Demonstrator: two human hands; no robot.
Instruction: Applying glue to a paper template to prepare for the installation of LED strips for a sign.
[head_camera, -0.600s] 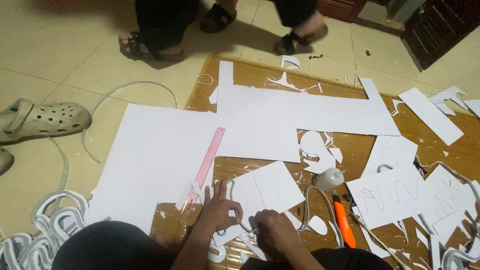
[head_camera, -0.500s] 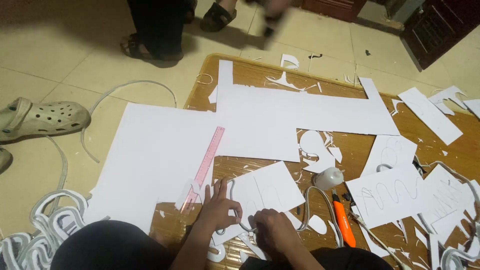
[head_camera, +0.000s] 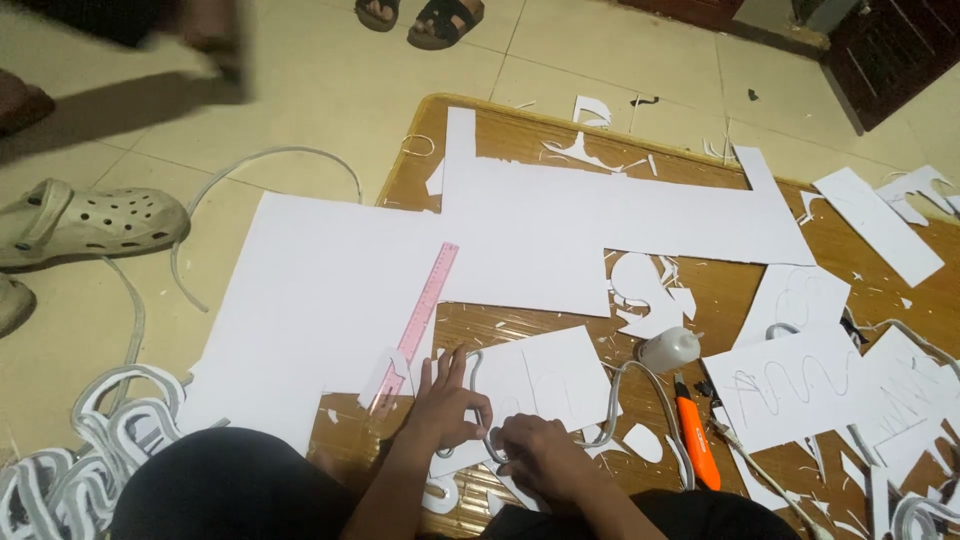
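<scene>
Head view: we look down on a wooden board (head_camera: 520, 135) laid on a tiled floor (head_camera: 330, 90) and strewn with white sheets and offcuts

Our left hand (head_camera: 443, 405), fingers spread flat, presses on a small white card (head_camera: 530, 385) near the board's front edge, fingertips touching a bent white strip (head_camera: 478, 385) that stands on the card

Our right hand (head_camera: 540, 458), fingers curled, pinches the strip's lower end just beside the left hand

The strip runs on rightward in a loop (head_camera: 650, 395) past a small white bottle (head_camera: 668, 348)

A pink ruler (head_camera: 420, 318) lies slanted just left of the left hand, over a large white sheet (head_camera: 320, 300)

An orange knife (head_camera: 696, 440) lies right of the right hand

More coiled strip (head_camera: 100, 440) lies on the floor at left, near a grey clog (head_camera: 90, 222)

Sandalled feet (head_camera: 440, 18) of another person stand at the top edge
</scene>
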